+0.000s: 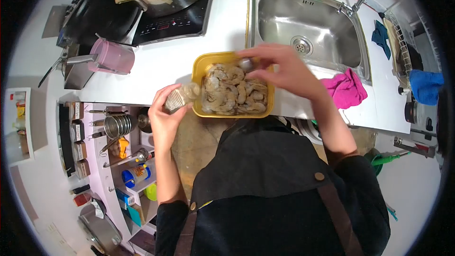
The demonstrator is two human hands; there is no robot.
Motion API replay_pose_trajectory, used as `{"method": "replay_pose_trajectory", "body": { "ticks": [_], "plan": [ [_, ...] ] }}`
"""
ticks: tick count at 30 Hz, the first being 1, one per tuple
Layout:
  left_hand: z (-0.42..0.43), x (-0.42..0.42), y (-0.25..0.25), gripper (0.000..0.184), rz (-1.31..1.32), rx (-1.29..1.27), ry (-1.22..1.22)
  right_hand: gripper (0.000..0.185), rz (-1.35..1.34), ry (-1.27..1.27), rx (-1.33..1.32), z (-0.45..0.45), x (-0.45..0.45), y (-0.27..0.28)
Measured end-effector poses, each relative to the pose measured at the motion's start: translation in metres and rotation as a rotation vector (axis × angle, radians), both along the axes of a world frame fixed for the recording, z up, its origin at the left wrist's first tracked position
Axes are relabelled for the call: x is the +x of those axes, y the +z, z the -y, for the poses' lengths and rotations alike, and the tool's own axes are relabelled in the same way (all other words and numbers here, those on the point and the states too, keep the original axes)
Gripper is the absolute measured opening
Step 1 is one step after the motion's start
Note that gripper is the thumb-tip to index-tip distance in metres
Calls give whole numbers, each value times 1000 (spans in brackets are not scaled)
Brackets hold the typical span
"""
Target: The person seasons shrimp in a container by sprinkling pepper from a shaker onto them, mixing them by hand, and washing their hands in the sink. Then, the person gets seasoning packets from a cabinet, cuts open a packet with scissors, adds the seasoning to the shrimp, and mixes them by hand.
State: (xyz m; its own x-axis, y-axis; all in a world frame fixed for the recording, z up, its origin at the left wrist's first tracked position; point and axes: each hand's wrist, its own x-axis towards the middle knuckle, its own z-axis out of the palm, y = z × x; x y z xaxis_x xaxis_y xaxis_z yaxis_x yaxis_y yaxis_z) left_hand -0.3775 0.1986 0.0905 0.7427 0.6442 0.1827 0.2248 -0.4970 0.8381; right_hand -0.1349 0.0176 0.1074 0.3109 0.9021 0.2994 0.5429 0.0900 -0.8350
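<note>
A person works over a yellow tub (233, 115) of shrimp (239, 91) at the edge of a white counter (163, 61). The left hand (163, 116) grips a jar (180, 98), tilted by the tub's rim; the right hand (278, 68), blurred, holds a small silvery piece (245, 64) over the shrimp. Already in the tub, the shrimp look grey and raw, uncooked so far. Whether any of the jar's contents lie on them cannot be told; the jar is not yet set down.

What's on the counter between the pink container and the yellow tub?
The head view shows bare white counter between the pink container and the yellow tub; the left hand holds a small jar over its near edge.
</note>
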Motion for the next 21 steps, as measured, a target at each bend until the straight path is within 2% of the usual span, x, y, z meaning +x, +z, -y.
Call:
{"method": "replay_pose_trajectory", "body": {
  "ticks": [1,2,4,9,13,15,16,17,18,19,20,21],
  "plan": [
    [-1,4,-9,53,118,-201,-7,40,132,95,6,-19,-7,7],
    [0,9,-12,53,240,-399,-17,41,126,148,22,-37,-16,12],
    [9,18,-2,55,346,-589,-41,42,119,252,53,-67,-29,19],
    [-4,19,0,58,266,-578,-2,40,263,459,31,-104,-38,41],
    [-20,20,-10,54,375,-557,12,39,499,529,6,-136,-44,44],
    [-31,23,-19,54,471,-637,33,45,531,469,-100,-155,-53,45],
    [-41,23,-33,48,467,-613,52,48,546,431,-155,-161,-56,44],
    [-56,22,-51,42,462,-590,68,56,600,296,-64,-162,-61,34],
    [-66,24,-51,37,456,-569,81,57,464,246,-93,-158,-62,35],
    [-77,23,-51,36,317,-383,96,59,329,194,-120,-154,-61,37],
    [-83,25,-53,45,366,-481,132,61,195,144,-148,-149,-59,37],
    [-94,25,-62,45,345,-414,149,55,155,-11,27,-139,-53,20]
  ]
}}
